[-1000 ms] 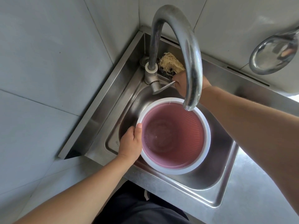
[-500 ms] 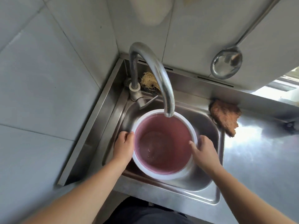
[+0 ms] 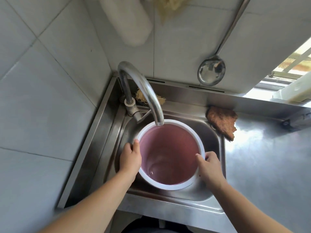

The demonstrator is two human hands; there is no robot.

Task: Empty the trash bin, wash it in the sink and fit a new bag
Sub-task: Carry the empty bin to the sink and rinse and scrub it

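Observation:
A pink trash bin (image 3: 170, 148) with a white rim stands in the steel sink (image 3: 213, 187), its mouth up and a little water pooled at its bottom. My left hand (image 3: 130, 156) grips the rim on the left, thumb over the edge. On the right side of the rim my right hand (image 3: 208, 163) holds on with the fingers hooked inside. The curved steel faucet (image 3: 146, 91) ends just above the bin's far rim; no clear stream shows.
A brown scouring pad (image 3: 222, 121) lies on the counter at the sink's right corner. A straw-coloured scrubber (image 3: 139, 96) sits behind the faucet base. A steel ladle (image 3: 211, 72) and a white object (image 3: 127, 22) hang on the tiled wall. Steel counter (image 3: 269, 165) extends right.
My right hand left the faucet lever behind the spout and took hold of the bin's right rim. The camera pulled back and up. The bin now tilts slightly toward me.

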